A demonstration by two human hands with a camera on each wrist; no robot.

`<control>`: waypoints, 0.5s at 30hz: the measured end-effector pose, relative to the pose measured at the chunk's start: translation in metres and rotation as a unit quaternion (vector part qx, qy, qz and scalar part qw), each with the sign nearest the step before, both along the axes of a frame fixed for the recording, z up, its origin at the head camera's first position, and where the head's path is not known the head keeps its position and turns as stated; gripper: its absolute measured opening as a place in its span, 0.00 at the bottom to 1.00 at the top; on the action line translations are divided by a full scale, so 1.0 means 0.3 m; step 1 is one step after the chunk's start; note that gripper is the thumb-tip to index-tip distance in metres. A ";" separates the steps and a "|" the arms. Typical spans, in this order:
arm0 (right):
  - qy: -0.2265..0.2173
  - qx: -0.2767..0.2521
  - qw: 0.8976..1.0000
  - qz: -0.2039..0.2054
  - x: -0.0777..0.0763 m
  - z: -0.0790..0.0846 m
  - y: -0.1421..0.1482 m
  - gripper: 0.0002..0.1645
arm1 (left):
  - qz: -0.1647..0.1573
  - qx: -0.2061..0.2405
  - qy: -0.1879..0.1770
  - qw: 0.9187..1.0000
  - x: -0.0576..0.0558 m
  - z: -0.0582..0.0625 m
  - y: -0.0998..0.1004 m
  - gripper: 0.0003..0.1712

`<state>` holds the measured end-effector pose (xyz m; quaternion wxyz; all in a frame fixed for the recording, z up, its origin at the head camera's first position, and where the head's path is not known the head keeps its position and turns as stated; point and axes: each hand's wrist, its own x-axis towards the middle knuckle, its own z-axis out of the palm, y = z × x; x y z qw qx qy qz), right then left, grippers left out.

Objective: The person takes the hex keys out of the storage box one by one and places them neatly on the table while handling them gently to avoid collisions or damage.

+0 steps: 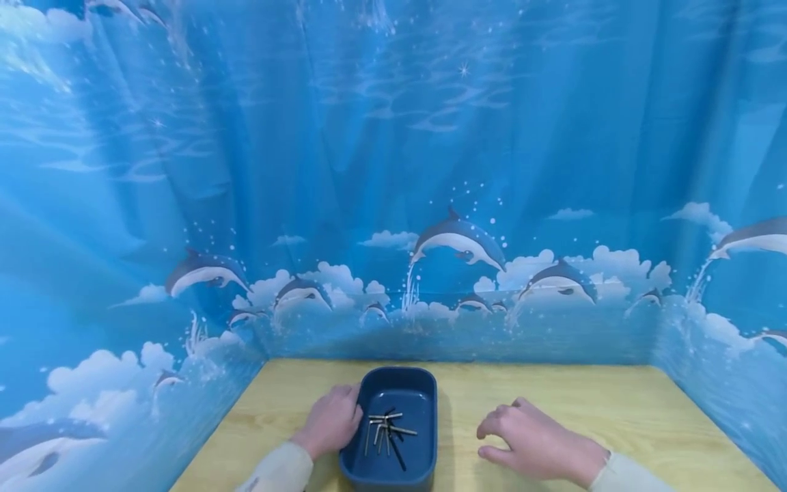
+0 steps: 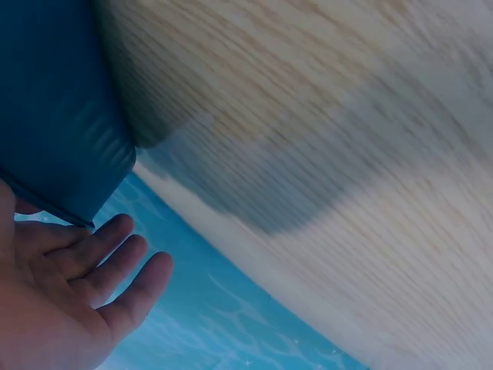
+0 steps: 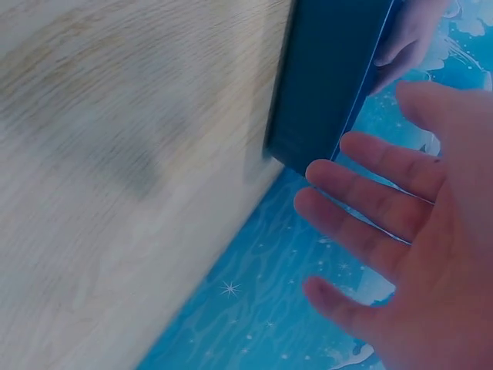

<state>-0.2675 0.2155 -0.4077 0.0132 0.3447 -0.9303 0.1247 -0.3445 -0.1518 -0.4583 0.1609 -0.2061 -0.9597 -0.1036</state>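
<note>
While the dark blue plastic bin (image 1: 415, 403) is lightly pinched at its rim between thumb and fingers of the left hand (image 1: 330, 420), the right hand (image 1: 533, 441) is held apart from it, empty, fingers parted. Hex keys (image 1: 389, 425) are heaped inside; gathering is judged complete or removal unstarted, which cannot be told.

The left hand (image 1: 332, 420) is stretched forward with fingers lightly bent, while the right hand (image 1: 535, 441), well apart, has its fingers loosely spread.
</note>
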 end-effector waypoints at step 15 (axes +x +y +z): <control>-0.022 -0.033 0.999 0.014 -0.019 0.009 -0.010 0.17 | 0.014 -0.007 -0.041 0.999 -0.020 -0.006 0.009 0.27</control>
